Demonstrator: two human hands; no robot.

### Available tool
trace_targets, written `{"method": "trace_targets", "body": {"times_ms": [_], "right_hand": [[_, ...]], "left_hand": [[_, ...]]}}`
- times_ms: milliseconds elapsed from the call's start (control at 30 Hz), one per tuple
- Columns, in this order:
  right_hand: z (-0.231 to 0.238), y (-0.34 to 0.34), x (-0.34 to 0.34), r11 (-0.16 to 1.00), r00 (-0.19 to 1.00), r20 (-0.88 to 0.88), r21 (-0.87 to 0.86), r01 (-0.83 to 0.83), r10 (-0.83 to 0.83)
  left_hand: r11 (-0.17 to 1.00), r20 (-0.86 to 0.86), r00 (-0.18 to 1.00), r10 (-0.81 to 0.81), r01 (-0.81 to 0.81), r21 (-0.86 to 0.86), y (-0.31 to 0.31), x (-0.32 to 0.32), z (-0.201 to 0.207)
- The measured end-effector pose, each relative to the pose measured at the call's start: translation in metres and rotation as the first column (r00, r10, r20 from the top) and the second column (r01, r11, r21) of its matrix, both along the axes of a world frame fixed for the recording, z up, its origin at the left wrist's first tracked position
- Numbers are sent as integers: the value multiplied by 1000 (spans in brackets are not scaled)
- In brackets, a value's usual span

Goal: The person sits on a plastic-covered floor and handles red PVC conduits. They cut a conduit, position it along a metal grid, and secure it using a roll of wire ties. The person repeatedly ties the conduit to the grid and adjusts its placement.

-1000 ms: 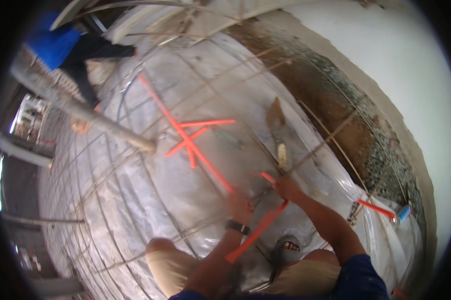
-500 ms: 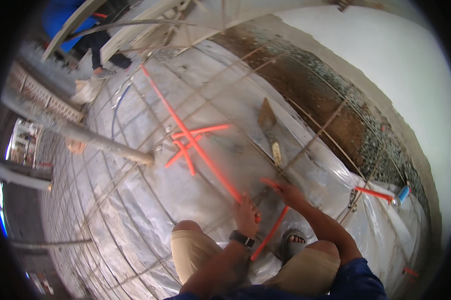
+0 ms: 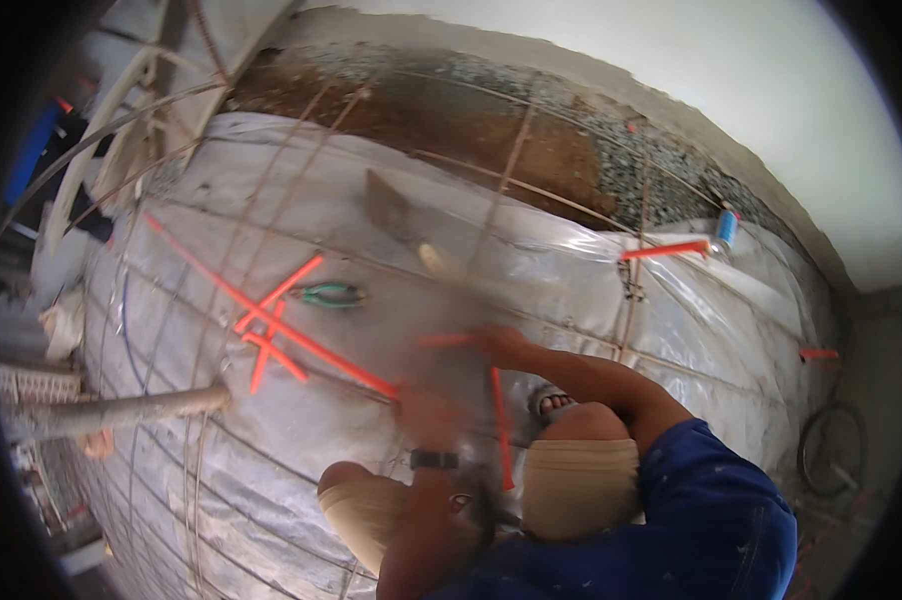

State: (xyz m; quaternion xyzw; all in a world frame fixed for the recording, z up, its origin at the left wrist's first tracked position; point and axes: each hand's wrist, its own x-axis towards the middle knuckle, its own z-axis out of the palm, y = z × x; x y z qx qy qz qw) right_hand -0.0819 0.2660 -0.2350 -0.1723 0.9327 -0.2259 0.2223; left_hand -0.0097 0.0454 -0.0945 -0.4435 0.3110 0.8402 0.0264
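Orange pipe (image 3: 271,322) is lying in a long diagonal across the steel mesh (image 3: 221,250), and my left hand (image 3: 423,412) is now sitting at its near end, where half a second ago it was lower and nearer my knee. My right hand (image 3: 503,344) is stretching forward to a short orange piece (image 3: 445,341), with a second orange length (image 3: 500,425) hanging down between the two hands. Both hands are blurring badly, so I cannot tell whether the fingers are spread or pinching; they are at least touching the orange pieces. My head is also swinging right compared with a second ago, so the gravel strip (image 3: 611,170) and white wall (image 3: 671,90) are filling the upper view. To me that reads as the hands bringing pipe ends together at this spot on the mesh.

Green-handled pliers (image 3: 332,294) are lying just beside the crossed short orange offcuts (image 3: 271,345). A trowel (image 3: 401,225) is resting on the plastic sheet (image 3: 571,280) further out. Another orange piece (image 3: 663,251) and a blue can (image 3: 726,228) are sitting well apart to the right. My bent knees are crowding the near pipe, and the mesh bars are running under everything.
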Motion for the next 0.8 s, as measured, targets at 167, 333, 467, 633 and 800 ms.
{"method": "trace_targets", "body": {"times_ms": [167,333,467,633,800], "right_hand": [[8,0,-5,988,953,262,63,139,-151],[10,0,18,936,877,339,39,349,-341],[-4,-13,32,942,909,258,7,337,-327],[-9,-15,30,907,839,353,88,411,-414],[2,-1,22,918,931,-47,-191,348,-362]], "left_hand": [[942,60,998,25,-4,-337,-19,-18,-28],[924,90,995,47,-9,-382,-29,-28,-39],[895,166,985,43,36,-444,-32,-29,-49],[888,167,986,23,57,-457,-38,-24,-68],[879,168,986,-5,84,-470,-42,-21,-76]]}}
